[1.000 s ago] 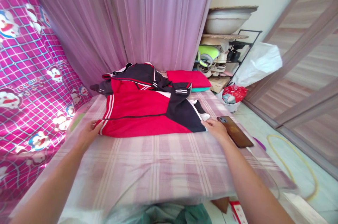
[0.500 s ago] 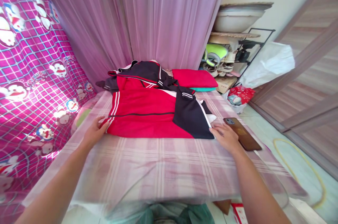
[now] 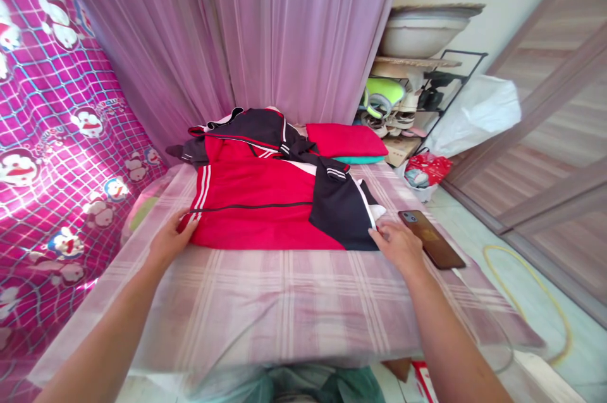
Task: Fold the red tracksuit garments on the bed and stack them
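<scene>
A red and navy zip-up jacket (image 3: 258, 226) lies flat on the checked tablecloth, its zip running crosswise and a navy sleeve folded over the top right. My left hand (image 3: 171, 237) pinches the white-striped hem at the jacket's left end; some fingertips are hidden by the cloth. At the opposite end, my right hand (image 3: 399, 246) grips the navy edge by its white trim, fingers curled. Just right of that hand lies a brown-cased phone (image 3: 435, 243) with a white cable.
Behind the jacket is a heap of navy and red clothing (image 3: 256, 128). Folded red cloth (image 3: 347, 140) sits on teal cloth (image 3: 363, 160) at the back right. Purple curtains (image 3: 294, 30) hang behind the table; a shoe rack (image 3: 446, 112) stands beyond its right corner.
My right hand has closed more firmly on the jacket's navy edge. My left hand stays at the hem. The view has shifted slightly; the jacket lies nearly the same.
</scene>
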`<state>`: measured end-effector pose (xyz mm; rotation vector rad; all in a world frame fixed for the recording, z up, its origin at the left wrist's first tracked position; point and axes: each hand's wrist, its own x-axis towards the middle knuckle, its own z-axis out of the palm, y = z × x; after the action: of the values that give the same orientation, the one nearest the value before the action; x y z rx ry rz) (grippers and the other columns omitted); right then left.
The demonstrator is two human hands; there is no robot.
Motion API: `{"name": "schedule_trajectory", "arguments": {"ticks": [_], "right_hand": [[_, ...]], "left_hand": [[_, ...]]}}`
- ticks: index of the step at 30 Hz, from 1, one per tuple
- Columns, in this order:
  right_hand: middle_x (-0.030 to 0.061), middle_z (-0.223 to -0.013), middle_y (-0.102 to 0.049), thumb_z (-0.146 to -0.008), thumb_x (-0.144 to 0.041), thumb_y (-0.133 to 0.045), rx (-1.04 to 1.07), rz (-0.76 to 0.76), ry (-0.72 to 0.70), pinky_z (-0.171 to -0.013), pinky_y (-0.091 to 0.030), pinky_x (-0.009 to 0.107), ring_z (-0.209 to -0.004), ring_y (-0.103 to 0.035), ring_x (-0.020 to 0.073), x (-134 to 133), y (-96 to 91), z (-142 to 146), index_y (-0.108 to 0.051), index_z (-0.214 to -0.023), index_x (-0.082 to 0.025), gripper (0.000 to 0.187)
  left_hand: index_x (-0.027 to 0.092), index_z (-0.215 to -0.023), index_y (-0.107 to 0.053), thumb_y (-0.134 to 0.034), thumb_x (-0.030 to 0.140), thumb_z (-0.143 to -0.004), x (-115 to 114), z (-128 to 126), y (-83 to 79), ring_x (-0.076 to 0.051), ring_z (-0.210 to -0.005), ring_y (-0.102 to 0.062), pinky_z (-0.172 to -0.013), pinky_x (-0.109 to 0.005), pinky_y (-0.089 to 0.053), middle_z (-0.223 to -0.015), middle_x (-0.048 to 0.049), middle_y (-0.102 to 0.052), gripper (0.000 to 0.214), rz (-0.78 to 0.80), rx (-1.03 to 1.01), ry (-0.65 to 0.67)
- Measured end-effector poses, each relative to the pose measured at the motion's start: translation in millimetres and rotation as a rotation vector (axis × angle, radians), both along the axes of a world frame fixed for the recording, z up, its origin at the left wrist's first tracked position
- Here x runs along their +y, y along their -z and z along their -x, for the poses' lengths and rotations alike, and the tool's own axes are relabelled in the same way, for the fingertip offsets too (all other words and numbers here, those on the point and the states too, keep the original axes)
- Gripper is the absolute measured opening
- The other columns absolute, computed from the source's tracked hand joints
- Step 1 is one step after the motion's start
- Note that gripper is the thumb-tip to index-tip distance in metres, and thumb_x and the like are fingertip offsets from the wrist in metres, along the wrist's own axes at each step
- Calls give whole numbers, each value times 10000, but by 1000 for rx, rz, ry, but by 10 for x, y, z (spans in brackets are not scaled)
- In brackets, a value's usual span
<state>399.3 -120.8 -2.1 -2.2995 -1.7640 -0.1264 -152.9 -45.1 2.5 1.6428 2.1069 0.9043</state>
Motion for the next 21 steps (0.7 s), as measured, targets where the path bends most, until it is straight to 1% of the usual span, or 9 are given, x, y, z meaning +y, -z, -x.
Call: {"name": "schedule_trajectory", "arguments": {"ticks": [3, 6, 9, 11, 13, 15, 17, 20, 21], "right_hand": [[108, -1017, -739, -907, -487, -499, 2, -12, 67, -816, -492, 401, -1009, -647, 296, 113, -120, 48, -736, -1014, -221, 372], [124, -1143, -724, -928, -394, -480, 14, -85, 46, -885, -485, 392, -1071, -642, 289, 352, -308, 88, -694, -1176, -195, 384], [90, -1135, -736, -942, -332, -468, 83, -43, -30, -874, -498, 358, -1050, -667, 265, 732, -554, 223, -653, -1258, -212, 385], [82, -1104, -747, -939, -347, -498, 89, 12, -66, -857, -507, 365, -1021, -683, 270, 1033, -687, 383, -591, -1343, -236, 429], [117, -1123, -739, -927, -385, -540, 41, 58, -81, -867, -508, 392, -1034, -684, 290, 1330, -748, 561, -485, -1443, -224, 543], [174, -1155, -719, -893, -421, -607, -12, 118, -57, -885, -506, 428, -1064, -677, 319, 1591, -727, 701, -394, -1502, -182, 689], [201, -1161, -711, -861, -398, -661, -10, 161, -28, -901, -505, 446, -1084, -672, 334, 1795, -658, 761, -462, -1457, -171, 669], [183, -1123, -729, -917, -307, -574, 41, 140, -3, -913, -507, 426, -1088, -678, 311, 2016, -594, 691, -675, -1201, -193, 322], [169, -1073, -744, -945, -293, -520, 87, 107, 3, -895, -517, 405, -1054, -693, 289, 2080, -610, 643, -696, -1139, -193, 280]], "left_hand": [[216, -1326, -595, -593, 585, -736, -13, 33, 40, -175, -686, -642, -671, -291, -529, -862, -10, -725, 696, 4, -96, 4], [225, -1285, -627, -601, 549, -726, -31, 50, 100, -207, -860, -681, -814, -325, -549, -982, -28, -745, 646, -48, -162, 3], [227, -1222, -663, -589, 540, -746, -54, 31, 154, -254, -1099, -652, -1025, -397, -482, -1163, -52, -727, 574, -103, -195, 15], [223, -1217, -664, -579, 559, -760, -71, 11, 181, -270, -1170, -627, -1089, -432, -436, -1217, -63, -710, 574, -116, -218, -4], [229, -1215, -664, -583, 570, -762, -87, -4, 199, -275, -1192, -618, -1112, -451, -413, -1234, -63, -704, 574, -128, -229, -26], [234, -1208, -666, -588, 579, -755, -101, -10, 206, -278, -1185, -622, -1114, -463, -410, -1226, -63, -708, 574, -128, -242, -31], [221, -1205, -667, -589, 593, -748, -115, -14, 200, -284, -1177, -627, -1113, -474, -412, -1215, -76, -711, 595, -108, -263, -24], [209, -1204, -668, -593, 610, -750, -146, -34, 177, -285, -1188, -622, -1118, -472, -411, -1221, -85, -708, 610, -106, -289, -25], [218, -1198, -671, -598, 608, -754, -158, -46, 168, -281, -1190, -622, -1117, -467, -414, -1221, -77, -709, 596, -119, -293, -34]]}}
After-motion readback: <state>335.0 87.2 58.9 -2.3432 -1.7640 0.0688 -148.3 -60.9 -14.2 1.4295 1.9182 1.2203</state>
